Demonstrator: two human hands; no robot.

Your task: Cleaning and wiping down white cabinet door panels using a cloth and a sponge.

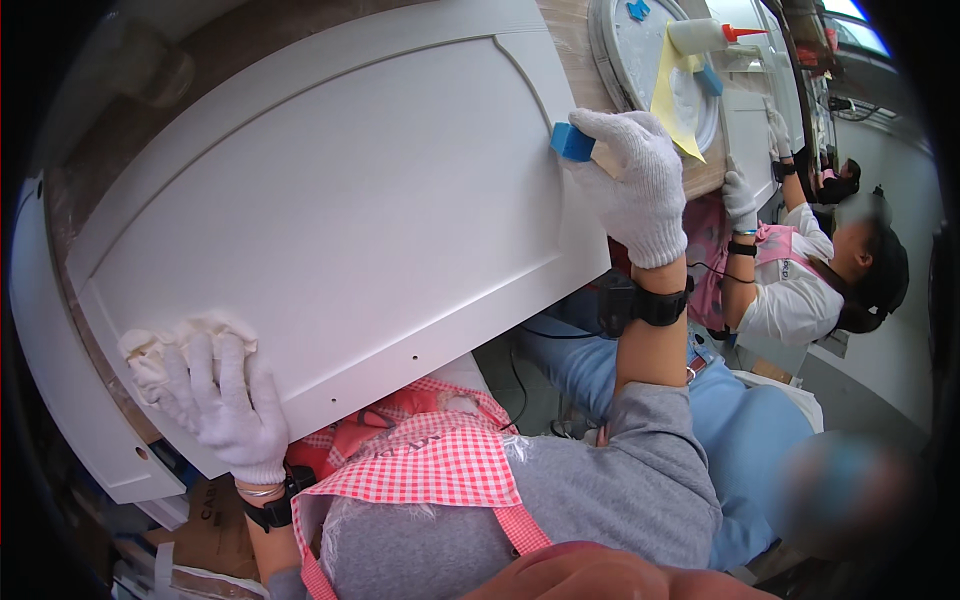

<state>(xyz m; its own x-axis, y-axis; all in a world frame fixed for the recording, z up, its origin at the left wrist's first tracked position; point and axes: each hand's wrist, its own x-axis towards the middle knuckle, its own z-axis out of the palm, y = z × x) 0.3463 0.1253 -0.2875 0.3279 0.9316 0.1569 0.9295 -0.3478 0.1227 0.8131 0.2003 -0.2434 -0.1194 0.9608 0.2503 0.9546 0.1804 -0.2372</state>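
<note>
In front of me lies a large white cabinet door panel [340,190] with a grooved frame and small holes along its near rail. My right hand [640,185], in a white knit glove, pinches a small blue block [572,142] against the panel's right edge. A beige piece shows under the fingers, partly hidden. At the panel's lower left, my left hand [225,405], gloved too, presses a bunched white cloth [165,350] onto the surface. Its fingers lie over the cloth, partly bent around it.
Beyond the right hand, a round lid [620,60] holds a white squeeze bottle [697,36] with a red tip, yellow paper [672,95] and another blue block [709,80]. A co-worker [800,260] handles another white panel [750,130] at the right. More white panels [70,350] stand left.
</note>
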